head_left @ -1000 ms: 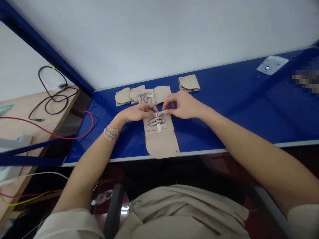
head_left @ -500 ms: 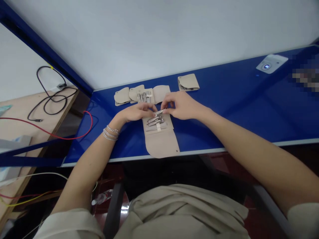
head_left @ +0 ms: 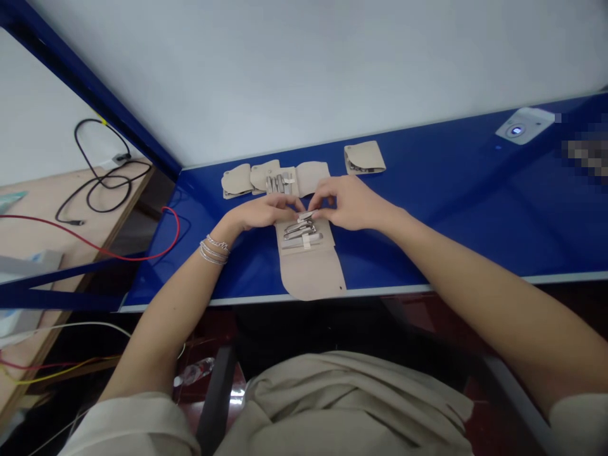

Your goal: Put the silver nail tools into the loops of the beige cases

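An open beige manicure case (head_left: 311, 269) lies on the blue table (head_left: 427, 209) right in front of me, with silver nail tools (head_left: 300, 232) strapped across its middle. My left hand (head_left: 261, 213) and my right hand (head_left: 348, 202) meet at the case's far edge. Both pinch a small silver tool (head_left: 307, 215) between their fingertips, just above the strapped tools. Silver bracelets (head_left: 213, 248) ring my left wrist.
A second open beige case with tools (head_left: 278, 180) lies behind my hands, and a closed beige pouch (head_left: 363, 158) sits to its right. A white device with a blue light (head_left: 523, 124) is at the far right. Black and red cables (head_left: 102, 190) trail over the wooden bench at left.
Both hands have closed in slightly over the small tool at the case's far edge; the view has shifted a little. Nothing else has moved.
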Demonstrator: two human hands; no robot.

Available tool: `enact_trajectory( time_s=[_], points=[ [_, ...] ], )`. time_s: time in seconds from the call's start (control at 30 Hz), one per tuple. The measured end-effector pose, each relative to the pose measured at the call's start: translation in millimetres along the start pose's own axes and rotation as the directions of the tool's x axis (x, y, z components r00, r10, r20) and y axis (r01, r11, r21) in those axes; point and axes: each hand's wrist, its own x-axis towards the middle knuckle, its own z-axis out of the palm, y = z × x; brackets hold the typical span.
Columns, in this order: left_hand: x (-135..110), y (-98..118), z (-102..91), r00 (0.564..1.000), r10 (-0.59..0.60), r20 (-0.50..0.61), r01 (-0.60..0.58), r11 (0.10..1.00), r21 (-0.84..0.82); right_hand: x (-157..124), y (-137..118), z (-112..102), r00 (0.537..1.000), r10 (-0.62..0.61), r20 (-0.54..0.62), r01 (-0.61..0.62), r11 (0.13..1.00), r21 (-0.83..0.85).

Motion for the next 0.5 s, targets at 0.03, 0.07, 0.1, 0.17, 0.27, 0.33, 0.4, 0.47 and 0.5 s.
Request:
enact_trajectory(
  time_s=[0.03, 0.07, 0.1, 0.17, 0.27, 0.33, 0.4, 0.47, 0.5],
  points=[
    [0.2, -0.3, -0.2, 1.0, 0.004, 0.0, -0.004, 1.0, 0.006, -0.1, -0.1, 0.0, 1.0, -0.009, 0.003, 0.009, 1.0, -0.005],
    [0.5, -0.6, -0.4, 1.0, 0.008, -0.002, -0.008, 1.0, 0.02, -0.3, -0.4, 0.2, 1.0, -0.018, 0.006, 0.018, 1.0, -0.01],
    [0.8, -1.0, -0.6, 1.0, 0.013, -0.001, -0.013, 0.999, 0.037, -0.5, -1.0, 0.4, 1.0, -0.026, 0.009, 0.026, 1.0, -0.016],
    [1.3, -1.6, -0.7, 1.0, 0.027, 0.0, -0.027, 0.998, 0.059, -0.8, -2.7, 1.3, 0.999, -0.042, 0.017, 0.043, 0.998, -0.039],
    [1.6, -2.0, -0.5, 1.0, 0.021, -0.001, -0.021, 0.999, 0.042, -1.0, -5.8, 3.4, 0.998, -0.065, 0.024, 0.066, 0.995, -0.078],
    [1.5, -1.6, -0.1, 1.0, 0.004, -0.006, -0.004, 1.0, 0.025, -0.8, -7.4, 4.6, 0.998, -0.065, 0.019, 0.067, 0.994, -0.089],
    [1.2, -0.8, 0.3, 1.0, -0.006, -0.016, 0.006, 1.0, 0.026, -0.6, -7.7, 4.7, 0.998, -0.054, 0.015, 0.055, 0.994, -0.093],
    [0.9, 0.0, 0.7, 1.0, -0.012, -0.026, 0.013, 0.999, 0.038, -0.6, -6.7, 3.3, 0.999, -0.043, 0.029, 0.046, 0.995, -0.092],
    [0.9, 0.3, 0.9, 0.999, -0.015, -0.029, 0.017, 0.999, 0.042, -0.8, -5.8, 2.1, 0.998, -0.04, 0.044, 0.044, 0.995, -0.09]
  ],
)
